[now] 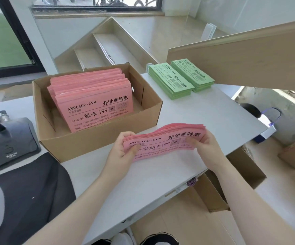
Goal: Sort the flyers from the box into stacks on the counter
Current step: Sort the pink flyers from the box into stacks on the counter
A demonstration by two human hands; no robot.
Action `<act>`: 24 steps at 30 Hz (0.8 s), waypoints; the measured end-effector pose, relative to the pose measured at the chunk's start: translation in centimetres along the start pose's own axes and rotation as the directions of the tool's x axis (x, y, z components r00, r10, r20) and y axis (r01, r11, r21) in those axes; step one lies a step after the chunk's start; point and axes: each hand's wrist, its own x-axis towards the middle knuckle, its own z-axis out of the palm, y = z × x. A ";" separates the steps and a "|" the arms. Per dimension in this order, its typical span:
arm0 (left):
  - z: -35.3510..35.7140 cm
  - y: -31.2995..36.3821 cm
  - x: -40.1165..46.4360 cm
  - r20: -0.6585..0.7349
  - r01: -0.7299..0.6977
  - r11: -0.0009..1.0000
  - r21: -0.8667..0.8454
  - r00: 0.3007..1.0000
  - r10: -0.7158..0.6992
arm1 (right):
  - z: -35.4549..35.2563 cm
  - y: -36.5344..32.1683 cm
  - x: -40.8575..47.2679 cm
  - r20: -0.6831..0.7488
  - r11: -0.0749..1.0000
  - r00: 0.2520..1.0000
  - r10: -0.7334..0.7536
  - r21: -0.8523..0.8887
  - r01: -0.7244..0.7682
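Where both hands grip: pink flyers (166,140), wavy-edged, perhaps uneven.

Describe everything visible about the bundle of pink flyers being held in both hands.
The bundle of pink flyers is a thick sheaf of thin pink paper sheets, printed in black with "AVOCADO·GYM", Chinese text, "199" and a QR code. Its top edges are fanned and uneven, and the sheaf bows slightly in the middle. It lies lengthwise just above the white counter, in front of the cardboard box. The left hand grips its left end and the right hand grips its right end, thumbs on the printed face.
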 end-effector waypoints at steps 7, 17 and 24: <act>0.7 -1.4 0.8 0.034 0.064 0.997 0.032 0.997 -0.065 | -1.7 1.4 -0.1 -0.004 0.972 0.994 0.107 -0.212 -0.105; 5.3 2.7 4.7 0.180 -0.328 0.846 0.420 0.944 0.276 | -3.8 -5.8 3.1 0.438 0.277 0.782 -0.443 -0.763 0.584; 12.9 3.4 12.0 0.142 -0.056 0.886 0.460 0.990 -0.011 | -10.0 -5.0 9.2 0.357 0.491 0.933 -0.040 -0.807 0.330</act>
